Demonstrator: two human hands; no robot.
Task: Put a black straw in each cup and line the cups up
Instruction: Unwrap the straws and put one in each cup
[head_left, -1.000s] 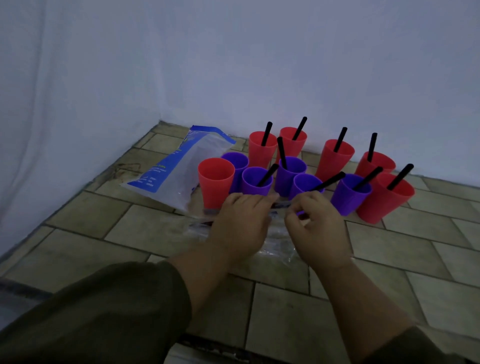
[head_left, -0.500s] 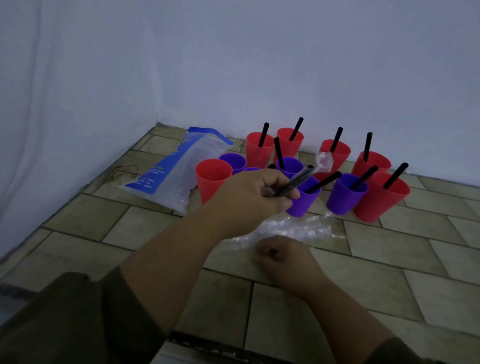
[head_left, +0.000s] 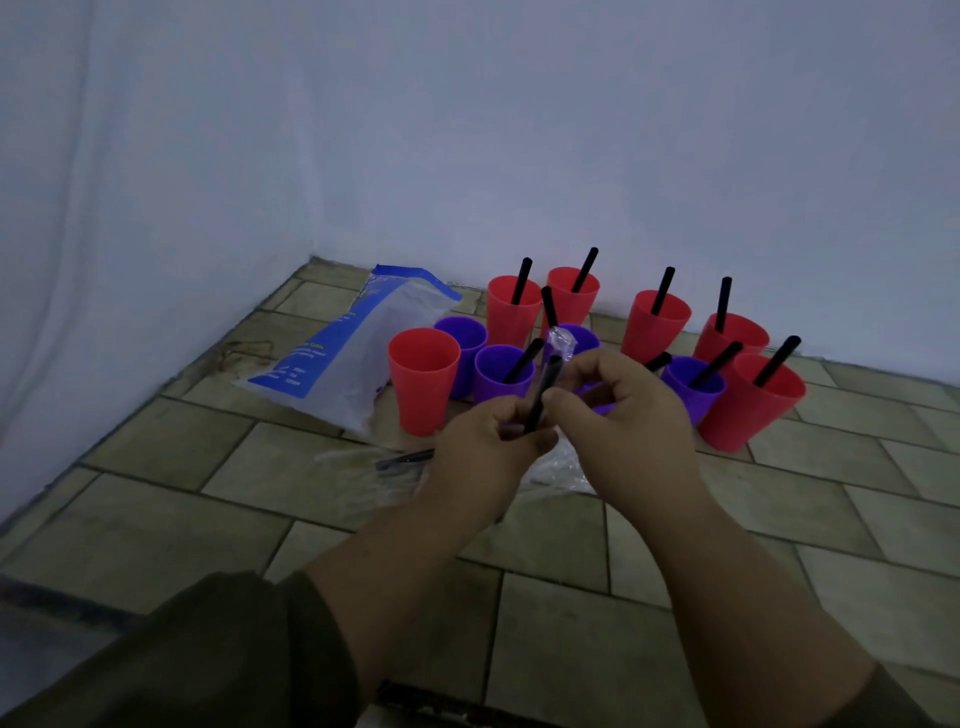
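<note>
hands (head_left: 483, 447) (head_left: 623, 415) round wrapped straw (head_left: 544, 389)

surface: tiled floor (head_left: 208, 519) | on it: red cups (head_left: 423, 384); purple cups (head_left: 693, 389); blue bag (head_left: 343, 358); clear wrappers (head_left: 358, 462)

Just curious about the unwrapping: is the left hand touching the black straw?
Touching. The head view shows the left hand pinching the black straw at its lower end.

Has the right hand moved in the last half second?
Yes. The right hand rose off the clear wrappers on the floor, towards the cups, and pinches the wrapped straw with the left hand.
</note>
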